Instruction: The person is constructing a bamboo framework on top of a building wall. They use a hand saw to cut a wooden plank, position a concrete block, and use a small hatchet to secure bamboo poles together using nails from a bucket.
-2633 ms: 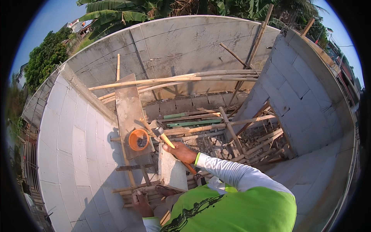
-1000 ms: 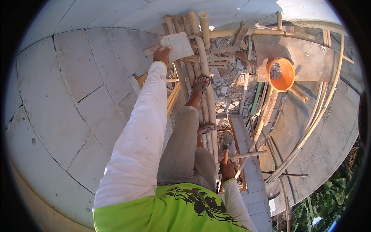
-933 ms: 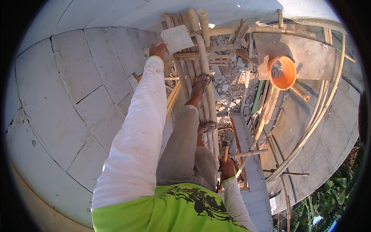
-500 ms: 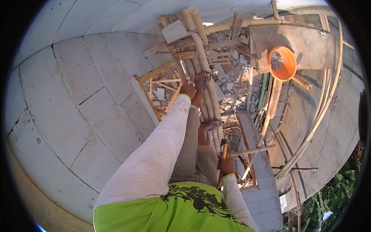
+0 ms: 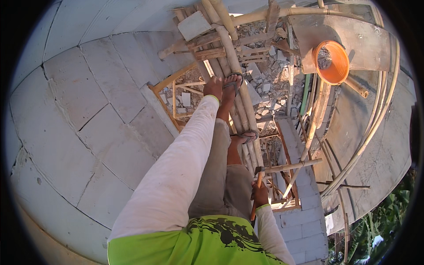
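Note:
My left hand (image 5: pixel 213 87) reaches far forward, down beside my front sandalled foot (image 5: pixel 233 83) at the bamboo poles. Its fingers are closed; whatever they pinch is too small to make out. Close to my right side, my right hand (image 5: pixel 259 193) grips a hammer (image 5: pixel 257 204) by its wooden handle, with the dark head uppermost near the poles. Under both my feet run several bamboo poles (image 5: pixel 242 104) laid side by side. A pale block (image 5: pixel 194 25) rests on wooden pieces at their far end.
Grey block walling (image 5: pixel 88 88) rises on the left. Broken rubble (image 5: pixel 265 84) lies below the poles. At the right, an orange bucket (image 5: pixel 336 64) holding what look like nails stands on a board (image 5: pixel 369 42). Long bamboo poles (image 5: pixel 364 139) curve along the right; a wooden frame (image 5: pixel 170 81) sits left of my feet.
The view has shifted slightly, so the bucket and walls sit differently in it. My right hand has tilted the hammer a little. My left hand stays low beside my front foot.

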{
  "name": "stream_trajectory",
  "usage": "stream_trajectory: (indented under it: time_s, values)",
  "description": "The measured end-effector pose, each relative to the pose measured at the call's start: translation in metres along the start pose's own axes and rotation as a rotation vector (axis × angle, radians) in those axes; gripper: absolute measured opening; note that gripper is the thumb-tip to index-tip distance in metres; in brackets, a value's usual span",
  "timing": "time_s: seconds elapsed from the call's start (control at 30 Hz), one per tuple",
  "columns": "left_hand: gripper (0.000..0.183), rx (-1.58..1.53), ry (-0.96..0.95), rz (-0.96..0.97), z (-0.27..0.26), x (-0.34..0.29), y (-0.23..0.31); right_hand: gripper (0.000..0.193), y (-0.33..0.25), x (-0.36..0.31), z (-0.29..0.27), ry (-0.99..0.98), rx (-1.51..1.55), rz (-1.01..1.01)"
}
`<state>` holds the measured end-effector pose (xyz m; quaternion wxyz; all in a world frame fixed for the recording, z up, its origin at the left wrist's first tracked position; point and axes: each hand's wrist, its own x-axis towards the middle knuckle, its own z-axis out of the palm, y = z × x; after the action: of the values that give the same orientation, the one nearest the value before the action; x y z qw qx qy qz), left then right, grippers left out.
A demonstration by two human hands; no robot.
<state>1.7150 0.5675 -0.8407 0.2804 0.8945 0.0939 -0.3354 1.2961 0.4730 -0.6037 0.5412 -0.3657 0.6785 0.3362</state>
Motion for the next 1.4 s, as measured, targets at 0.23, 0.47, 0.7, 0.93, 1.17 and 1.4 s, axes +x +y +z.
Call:
stream_trajectory:
  time_s: [0.23,0.47,0.7,0.93,1.17,1.4]
  values:
    - [0.03,0.12,0.089,-0.011,0.02,0.154,-0.092,0.022,-0.039,0.029,0.027,-0.172,0.0,0.13]
    - [0.036,-0.428,0.269,-0.389,0.061,0.219,-0.088,0.027,-0.071,0.059,0.055,-0.169,-0.03,0.074]
    - [0.046,-0.609,0.364,-0.534,0.113,0.255,-0.111,0.034,-0.098,0.062,0.075,-0.131,0.278,0.266]
    - [0.06,-0.611,0.331,-0.559,0.135,0.263,-0.119,0.035,-0.029,0.078,0.063,-0.15,0.086,0.243]
    - [0.076,-0.684,0.147,-0.632,0.119,0.309,-0.122,0.032,-0.013,0.081,0.059,-0.14,-0.003,0.154]
    - [0.049,-0.791,-0.003,-0.473,0.056,0.153,-0.041,0.022,-0.008,0.056,0.046,-0.129,-0.027,0.082]
